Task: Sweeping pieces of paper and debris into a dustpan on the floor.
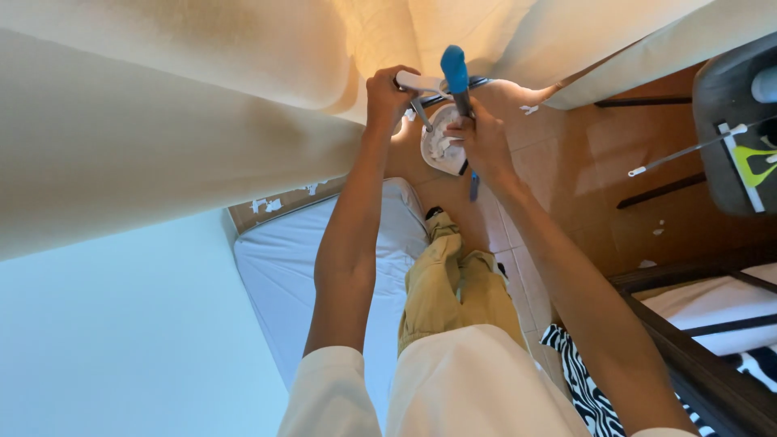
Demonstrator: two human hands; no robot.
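My left hand [391, 95] is closed around the white handle of a small white dustpan [439, 147], held up against a cream wall [162, 121]. White flakes lie in the pan. Just right of it, my right hand [479, 139] grips the dark shaft of a tool with a blue handle [454, 69], its lower tip poking out below my fingers. Both hands sit close together over the pan. My legs in khaki trousers [453, 283] show below them.
A white mattress [275, 267] lies under my left arm beside a pale blue wall [97, 340]. Orange floor tiles [566, 162] carry scattered white flakes. A dark wooden bed frame [696, 356], zebra-patterned cloth [583, 380] and a dark grey object [736, 121] are at right.
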